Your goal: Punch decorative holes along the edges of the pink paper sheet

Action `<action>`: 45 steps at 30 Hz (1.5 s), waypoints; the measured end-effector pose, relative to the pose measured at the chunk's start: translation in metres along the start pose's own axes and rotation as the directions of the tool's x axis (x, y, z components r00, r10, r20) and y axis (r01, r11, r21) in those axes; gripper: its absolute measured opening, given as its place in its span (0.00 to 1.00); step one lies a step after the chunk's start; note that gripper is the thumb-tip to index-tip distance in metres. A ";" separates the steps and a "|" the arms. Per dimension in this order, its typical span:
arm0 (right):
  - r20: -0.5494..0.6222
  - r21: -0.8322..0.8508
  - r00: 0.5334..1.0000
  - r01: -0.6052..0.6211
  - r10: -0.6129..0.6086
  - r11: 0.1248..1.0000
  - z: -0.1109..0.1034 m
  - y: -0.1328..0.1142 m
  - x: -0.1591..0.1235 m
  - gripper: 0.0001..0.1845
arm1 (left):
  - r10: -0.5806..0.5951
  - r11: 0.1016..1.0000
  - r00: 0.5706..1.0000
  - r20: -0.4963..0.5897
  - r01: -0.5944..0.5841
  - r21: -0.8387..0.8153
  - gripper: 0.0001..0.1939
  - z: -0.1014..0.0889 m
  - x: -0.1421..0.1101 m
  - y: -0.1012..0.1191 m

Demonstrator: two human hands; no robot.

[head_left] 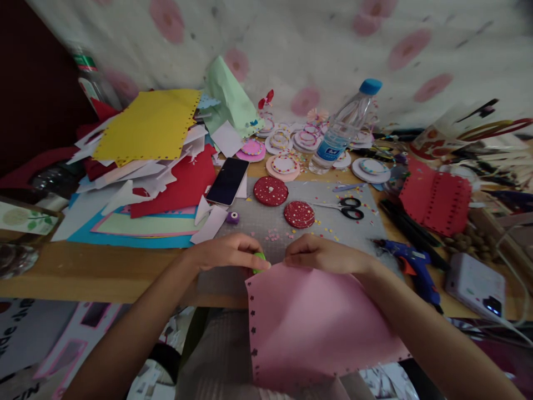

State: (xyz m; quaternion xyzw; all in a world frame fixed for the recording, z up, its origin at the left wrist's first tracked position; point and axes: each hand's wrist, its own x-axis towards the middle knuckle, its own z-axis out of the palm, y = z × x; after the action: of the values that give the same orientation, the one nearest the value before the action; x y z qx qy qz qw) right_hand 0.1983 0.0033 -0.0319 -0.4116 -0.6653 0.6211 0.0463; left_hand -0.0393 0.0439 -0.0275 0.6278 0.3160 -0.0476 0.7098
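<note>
Wooden surface [104,272], left of frame: base for the stock that follows.

Yellow sheet [145,128], upper left: lies on a paper heap; holes along its right and lower edges, punching apparently finished there.

Left hand [229,253], centre: fingers closed about a small tool, partly covering it.

Purple craft punch [233,218], centre: a likely identification; set aside, unheld.

Green craft punch [259,261], centre: also a likely identification; in the left hand, at the upper left corner of the pink sheet.

Pink paper bits [272,236], centre: loose on the grey mat [362,236], presumably punched waste.

Pink sheet [312,322], lower centre: held out in front of the surface. Left edge carries a full row of dark holes; lower edge is pierced in places. Top edge, between the hands, shows none clearly and seems outstanding; its right part is hidden.

Right hand [318,253], centre: fingertips pinched on the sheet's top edge.

Red sheet [435,197], right: rows of holes present, apparently complete.
</note>
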 end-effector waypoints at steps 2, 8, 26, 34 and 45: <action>0.005 0.010 1.000 0.017 -0.017 1.000 0.000 0.002 0.000 0.20 | 0.002 1.000 1.000 0.006 -0.002 0.014 0.15 0.000 0.000 -0.001; 0.028 0.068 0.998 0.049 -0.051 0.996 0.000 0.003 0.001 0.21 | 0.029 0.999 0.999 -0.025 -0.029 0.023 0.15 -0.001 0.002 -0.006; 0.002 0.099 0.999 0.049 -0.049 0.994 0.001 0.006 0.002 0.14 | 0.024 1.000 1.000 -0.010 -0.024 -0.014 0.14 0.003 0.004 -0.004; 0.003 0.078 0.998 0.056 -0.057 0.995 0.001 0.007 -0.001 0.14 | 0.004 0.997 0.998 0.055 0.001 -0.080 0.15 0.001 0.005 -0.009; -0.023 0.045 0.996 0.082 -0.081 0.996 0.006 0.011 0.001 0.14 | -0.021 0.998 0.994 0.110 0.027 -0.049 0.16 0.003 0.010 -0.012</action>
State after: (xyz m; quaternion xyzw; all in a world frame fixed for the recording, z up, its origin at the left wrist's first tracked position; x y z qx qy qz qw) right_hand 0.1994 -0.0022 -0.0430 -0.3894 -0.6666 0.6294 0.0883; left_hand -0.0356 0.0420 -0.0431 0.6022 0.2850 -0.0826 0.7411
